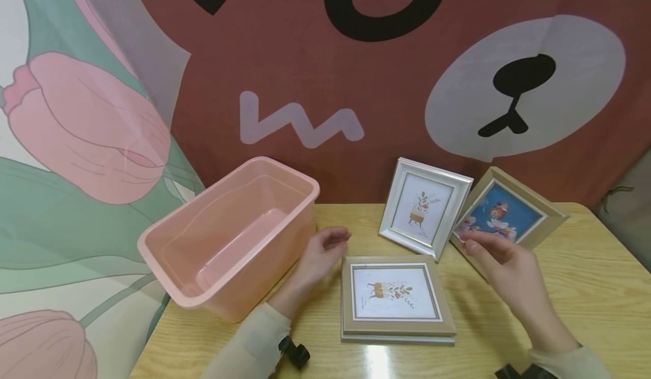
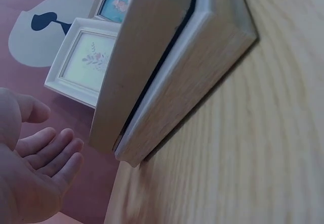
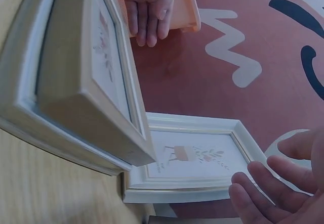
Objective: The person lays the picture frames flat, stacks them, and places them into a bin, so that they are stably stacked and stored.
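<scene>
My left hand (image 1: 321, 253), its fingers loosely bent and holding nothing, hovers between the pink bin and a stack of two picture frames. On top of the stack lies a tan frame (image 1: 396, 327) with a plant print; beneath it the edge of a pale frame (image 3: 76, 150) shows. Behind the stack, a white-silver picture frame (image 1: 460, 187) leans back, tilted. To its right stands a tan picture frame (image 1: 551, 215) with a blue picture. My right hand (image 1: 519, 283) is in front of that one, fingers relaxed and apart from the thumb, with nothing in its grasp.
The pink plastic bin (image 1: 229, 201) stands at the table's left, with nothing seen inside. A light wood table (image 1: 585, 294) carries everything. Behind it hangs a brown cloth (image 1: 386, 91) with a bear face, and a tulip-print cloth (image 1: 91, 142) hangs at the left.
</scene>
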Demonstrator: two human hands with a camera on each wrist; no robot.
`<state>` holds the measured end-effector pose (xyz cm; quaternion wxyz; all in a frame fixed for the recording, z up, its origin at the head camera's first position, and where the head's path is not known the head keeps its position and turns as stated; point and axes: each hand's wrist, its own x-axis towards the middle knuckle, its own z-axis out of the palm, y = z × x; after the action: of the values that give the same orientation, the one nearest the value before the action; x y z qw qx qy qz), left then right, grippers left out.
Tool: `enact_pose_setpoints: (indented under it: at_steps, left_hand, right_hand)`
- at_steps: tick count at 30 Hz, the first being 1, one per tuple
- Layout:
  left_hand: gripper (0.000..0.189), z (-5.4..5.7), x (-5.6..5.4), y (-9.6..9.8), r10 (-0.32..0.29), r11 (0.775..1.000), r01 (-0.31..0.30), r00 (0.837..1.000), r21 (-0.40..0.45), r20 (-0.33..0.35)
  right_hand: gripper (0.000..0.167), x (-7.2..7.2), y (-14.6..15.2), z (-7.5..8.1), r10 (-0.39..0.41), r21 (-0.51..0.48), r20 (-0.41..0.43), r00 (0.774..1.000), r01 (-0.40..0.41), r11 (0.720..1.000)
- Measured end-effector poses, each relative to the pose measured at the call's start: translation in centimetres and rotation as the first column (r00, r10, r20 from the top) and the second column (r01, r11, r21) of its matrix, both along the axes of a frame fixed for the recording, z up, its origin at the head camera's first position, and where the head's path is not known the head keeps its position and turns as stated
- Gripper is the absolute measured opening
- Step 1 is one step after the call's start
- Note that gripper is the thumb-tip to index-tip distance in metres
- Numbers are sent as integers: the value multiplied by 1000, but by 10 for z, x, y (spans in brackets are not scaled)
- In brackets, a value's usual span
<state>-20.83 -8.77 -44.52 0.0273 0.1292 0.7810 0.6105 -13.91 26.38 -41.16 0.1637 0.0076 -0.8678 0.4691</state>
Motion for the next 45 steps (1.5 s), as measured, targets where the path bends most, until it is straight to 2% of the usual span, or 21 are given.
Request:
enact_pose_setpoints:
  at_steps: [8, 16, 22, 25, 28, 36, 45]
  left_hand:
    - [33, 5, -6, 4, 6, 1000, -6, 1000, -19, -9]
    - [33, 3, -14, 6, -12, 999, 11, 1000, -31, -19]
    - [32, 3, -18, 8, -15, 1000, 15, 999, -24, -29]
    - [33, 2, -21, 9, -17, 1000, 17, 999, -17, -33]
    - [33, 1, -23, 10, -23, 1000, 22, 999, -19, -36]
    - [31, 3, -27, 15, -29, 999, 28, 999, -34, -36]
    - [31, 9, -31, 26, -29, 996, 28, 1000, -87, -2]
  right_hand:
    - [30, -11, 5, 6, -2, -5, 15, 1000, 2, 1000]
    - [40, -21, 8, 12, -37, -6, 114, 993, 38, 999]
    - [39, -29, 8, 15, -45, -38, 54, 998, 47, 998]
    - [42, -32, 9, 16, -41, -53, 59, 997, 44, 998]
    - [45, -35, 9, 17, -51, -45, 70, 996, 54, 998]
    - [42, -46, 8, 19, -82, -15, 16, 996, 83, 996]
    - [48, -58, 7, 22, -114, 43, 66, 991, 111, 993]
